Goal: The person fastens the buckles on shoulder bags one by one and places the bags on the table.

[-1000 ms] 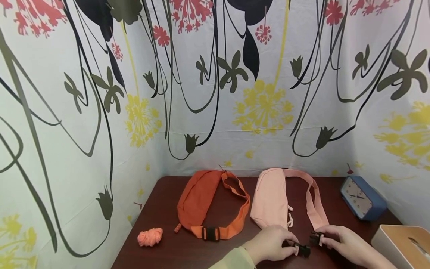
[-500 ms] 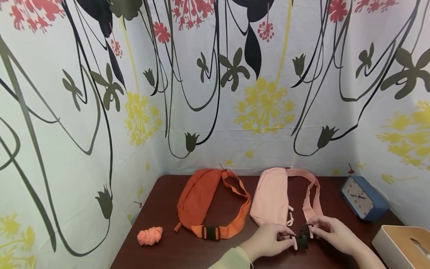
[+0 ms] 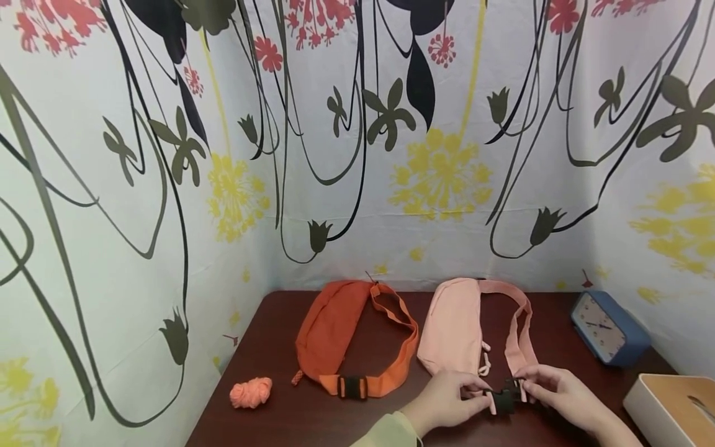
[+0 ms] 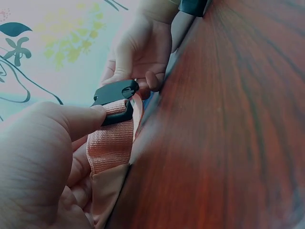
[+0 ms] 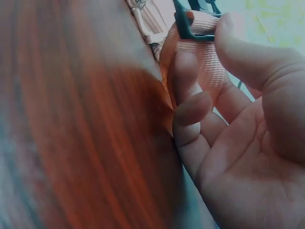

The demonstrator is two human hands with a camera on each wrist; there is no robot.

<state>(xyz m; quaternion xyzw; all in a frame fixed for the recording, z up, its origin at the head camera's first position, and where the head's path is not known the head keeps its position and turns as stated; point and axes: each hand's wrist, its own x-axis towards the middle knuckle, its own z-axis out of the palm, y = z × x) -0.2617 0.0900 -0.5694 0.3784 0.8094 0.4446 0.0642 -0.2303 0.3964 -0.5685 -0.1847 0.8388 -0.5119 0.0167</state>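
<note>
A pink waist bag [image 3: 451,326] lies on the dark wooden table, its strap [image 3: 519,354] looping round to the right. At the bag's near end, my left hand [image 3: 444,400] pinches one half of a black side-release buckle [image 4: 114,90], thumb on its edge where the pink webbing [image 4: 110,148] threads through. My right hand [image 3: 566,394] grips the other buckle half [image 5: 183,27] between thumb and fingers, with strap webbing [image 5: 209,67] running down past the fingers. In the head view the two halves meet end to end between the hands; their joint is too small to make out.
An orange waist bag [image 3: 329,329] with its buckle [image 3: 352,387] fastened lies to the left. A coral yarn bundle [image 3: 251,393] is near the left edge. On the right stand a blue clock [image 3: 609,326] and a white box [image 3: 650,403] with a wooden lid. Patterned cloth hangs behind.
My right hand has moved left and slightly up, then held near the left hand. The two buckle halves, apart a second ago, are now brought together in line.
</note>
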